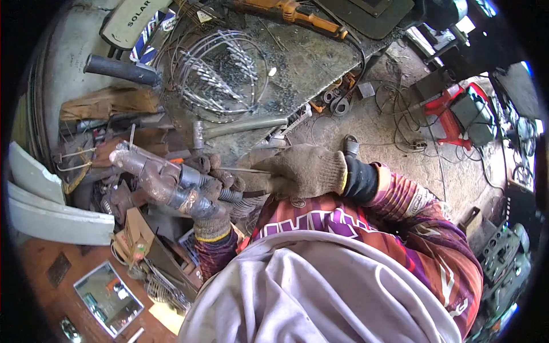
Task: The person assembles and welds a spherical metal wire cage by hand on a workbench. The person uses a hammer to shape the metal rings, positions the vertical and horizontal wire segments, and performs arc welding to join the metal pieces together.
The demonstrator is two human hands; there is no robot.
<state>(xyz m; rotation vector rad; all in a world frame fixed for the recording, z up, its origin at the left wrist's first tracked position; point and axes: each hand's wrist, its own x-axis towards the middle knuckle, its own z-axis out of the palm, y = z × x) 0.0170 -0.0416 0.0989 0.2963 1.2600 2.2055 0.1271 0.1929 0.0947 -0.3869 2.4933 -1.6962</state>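
My left hand (214,222), in a grey-brown knit glove, is wrapped round a heavy rusty metal pipe piece (163,184) with branching stubs and coarse ridged sections. The piece tilts up to the left, away from my body. My right hand (306,168), gloved the same way, is closed on a thin metal rod (243,170) that points left toward the pipe piece. The rod's left end lies close to the left glove's fingers; whether it touches them I cannot tell.
On the metal worktable (309,74) lie a coil of wire (223,71), a hammer (246,127) with a pipe handle, and an orange power tool (297,14). A dark pipe (123,70) juts out at left. Cables and a red stool (446,117) are at right.
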